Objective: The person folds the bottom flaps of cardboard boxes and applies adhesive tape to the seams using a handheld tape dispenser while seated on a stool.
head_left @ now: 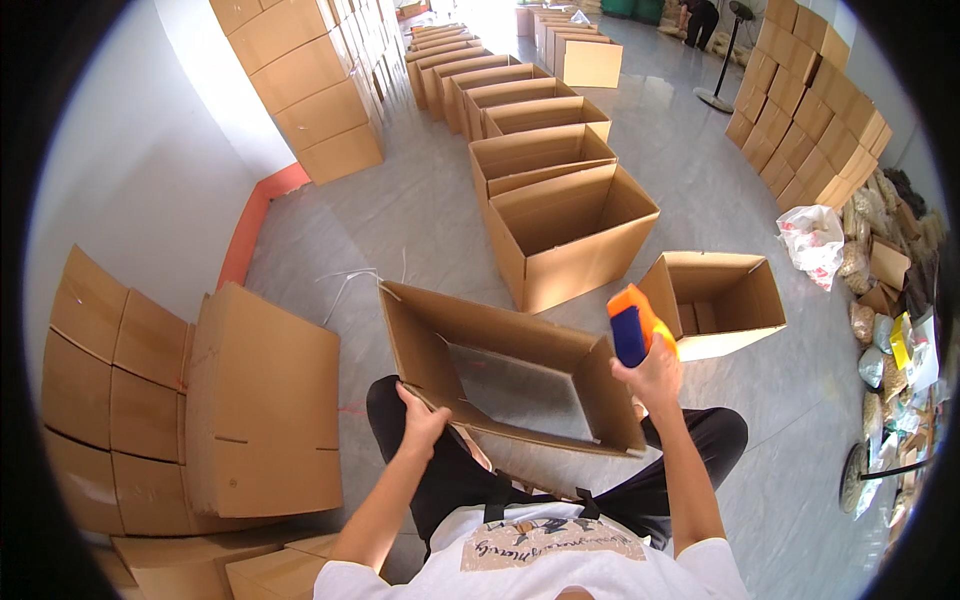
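Note:
In front of my knees is an unfolded cardboard box point(500, 325), with no bottom closed; the floor shows through it. My left hand point(424, 424) is closed on its near left corner, the thumb over the edge. In my right hand point(655, 378) is an orange and dark blue tape dispenser point(640, 322), held upright above the box's right end. The dispenser is apart from the box's upper edge, as far as I can see. Just beyond it on the right stands a smaller-looking open box point(735, 335) with its bottom closed.
A long row of open boxes point(575, 245) runs away from me across the grey floor. Flat cardboard point(265, 400) leans at my left. Box stacks point(310, 90) stand far left and far right. Bagged goods point(870, 320) line the right wall, near a plastic bag point(812, 245). A person point(700, 20) bends far back.

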Motion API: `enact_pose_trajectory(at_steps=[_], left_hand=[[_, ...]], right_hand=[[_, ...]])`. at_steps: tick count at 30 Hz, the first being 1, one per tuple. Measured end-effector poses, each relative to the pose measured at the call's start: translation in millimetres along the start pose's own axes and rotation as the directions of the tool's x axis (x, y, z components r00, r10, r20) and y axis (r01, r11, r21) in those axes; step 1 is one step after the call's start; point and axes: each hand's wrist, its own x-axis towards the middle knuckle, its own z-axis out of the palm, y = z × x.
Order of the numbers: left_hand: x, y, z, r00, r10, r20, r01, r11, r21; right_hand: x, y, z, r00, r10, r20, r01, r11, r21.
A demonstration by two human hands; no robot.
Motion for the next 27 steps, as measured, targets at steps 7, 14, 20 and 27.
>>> enact_pose_trajectory(at_steps=[7,14,20,27], left_hand=[[144.3,52.8,-28.6,0.998,0.046,-0.045,-0.013,0.821,0.57],[165.3,66.0,-19.7,0.865,0.248,0.436,-0.494,0.573,0.654],[118.9,98.7,16.0,0.82,0.047,0.571,-0.562,0.26,0.785],[88.0,34.2,83.8,0.806,-0.091,0.585,-0.592,-0.094,0.801]], right_hand=[[-56.9,25.7,2.4,0.991,0.088,0.103,-0.099,0.99,0.102],[-65.5,67.2,-23.7,0.92,0.307,-0.242,-0.246,0.936,0.251],[-120.2,90.1,-108.7,0.946,0.316,-0.076,-0.128,0.578,0.806],[-111.3,39.5,-78.8,0.919,-0.028,0.394,-0.34,0.451,0.825]])
